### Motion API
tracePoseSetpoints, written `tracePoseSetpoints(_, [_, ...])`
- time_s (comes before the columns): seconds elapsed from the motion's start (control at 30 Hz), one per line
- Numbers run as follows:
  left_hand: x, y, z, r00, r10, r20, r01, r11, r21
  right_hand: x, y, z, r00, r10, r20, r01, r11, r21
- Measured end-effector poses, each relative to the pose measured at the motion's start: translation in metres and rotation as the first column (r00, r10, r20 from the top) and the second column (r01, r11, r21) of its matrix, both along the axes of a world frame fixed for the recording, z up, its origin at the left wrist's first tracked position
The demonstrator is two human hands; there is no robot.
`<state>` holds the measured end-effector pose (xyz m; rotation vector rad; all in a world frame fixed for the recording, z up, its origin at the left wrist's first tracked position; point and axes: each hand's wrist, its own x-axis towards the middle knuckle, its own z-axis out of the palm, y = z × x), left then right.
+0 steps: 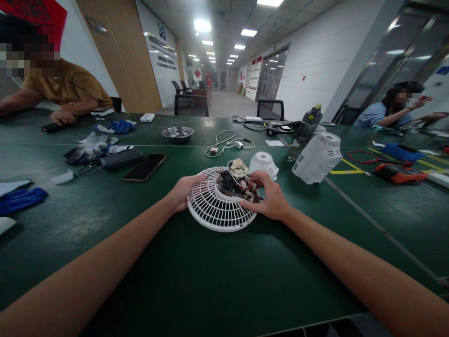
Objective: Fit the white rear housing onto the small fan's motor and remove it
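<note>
A white round fan grille (213, 208) lies flat on the green table (224, 281), with an exposed fan motor (236, 182) and its wires mounted at its middle. My left hand (182, 191) grips the grille's left rim, fingers curled over the edge. On the right side my right hand (268, 196) rests with thumb and fingers pinched around the motor. A white domed motor cover (264, 164) sits just behind my right hand. A larger white fan housing (317, 157) lies further right.
A black phone (144, 167), a dark power pack (121, 159), gloves (93, 146), a steel bowl (177, 133) and a white cable (228, 142) lie behind. An orange multimeter (398, 173) sits at right. One person sits at far left (66, 91), another at far right (389, 112).
</note>
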<state>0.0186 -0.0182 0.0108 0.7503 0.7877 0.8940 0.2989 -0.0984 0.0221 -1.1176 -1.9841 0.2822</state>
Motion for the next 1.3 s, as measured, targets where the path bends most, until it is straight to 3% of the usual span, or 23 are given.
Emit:
tracePoseSetpoints(0.07, [0.001, -0.001, 0.001, 1.000, 0.015, -0.005, -0.015, 1.000, 0.009, 0.005, 0.003, 0.003, 0.999, -0.013, -0.029, 0.014, 1.000, 0.021])
tracePoseSetpoints(0.13, [0.001, -0.002, 0.001, 1.000, 0.026, -0.017, -0.026, 1.000, 0.015, 0.013, 0.008, 0.006, 0.993, -0.104, -0.063, 0.109, 0.991, 0.082])
tracePoseSetpoints(0.23, [0.002, -0.002, 0.001, 0.998, 0.052, -0.045, -0.051, 0.998, 0.028, 0.031, 0.022, 0.005, 0.951, -0.301, -0.072, 0.309, 0.935, 0.176])
tracePoseSetpoints(0.33, [0.003, -0.002, 0.001, 0.996, 0.070, -0.051, -0.067, 0.996, 0.053, 0.048, 0.037, -0.002, 0.907, -0.420, -0.025, 0.417, 0.889, 0.189])
tracePoseSetpoints(0.57, [0.003, -0.002, -0.001, 0.992, 0.094, -0.081, -0.089, 0.993, 0.072, 0.062, 0.052, -0.012, 0.873, -0.483, 0.064, 0.485, 0.874, -0.015])
tracePoseSetpoints(0.7, [0.004, -0.002, -0.001, 0.992, 0.104, -0.071, -0.095, 0.988, 0.125, 0.057, 0.052, -0.008, 0.828, -0.554, -0.085, 0.542, 0.830, -0.136])
tracePoseSetpoints(0.77, [0.005, -0.003, 0.000, 0.988, 0.134, -0.072, -0.121, 0.979, 0.166, 0.052, 0.051, -0.006, 0.781, -0.538, -0.317, 0.455, 0.838, -0.301])
tracePoseSetpoints(0.83, [0.005, -0.004, -0.001, 0.976, 0.195, -0.099, -0.172, 0.965, 0.199, 0.043, 0.048, -0.005, 0.694, -0.473, -0.542, 0.262, 0.868, -0.422])
tracePoseSetpoints(0.93, [0.006, -0.005, -0.003, 0.956, 0.249, -0.156, -0.204, 0.945, 0.255, 0.026, 0.036, -0.001, 0.657, -0.321, -0.682, 0.062, 0.924, -0.376])
tracePoseSetpoints(1.07, [0.002, -0.005, -0.005, 0.930, 0.227, -0.289, -0.084, 0.897, 0.434, 0.004, 0.015, 0.005, 0.782, -0.143, -0.606, 0.058, 0.986, -0.158])
tracePoseSetpoints(1.17, [-0.003, -0.003, -0.007, 0.828, 0.303, -0.472, 0.079, 0.770, 0.634, -0.005, 0.005, 0.007, 0.879, -0.020, -0.477, 0.019, 1.000, -0.008])
tracePoseSetpoints(1.3, [-0.008, -0.002, -0.008, 0.708, 0.397, -0.584, 0.239, 0.644, 0.727, -0.007, 0.001, 0.008, 0.958, 0.025, -0.286, -0.005, 0.997, 0.071])
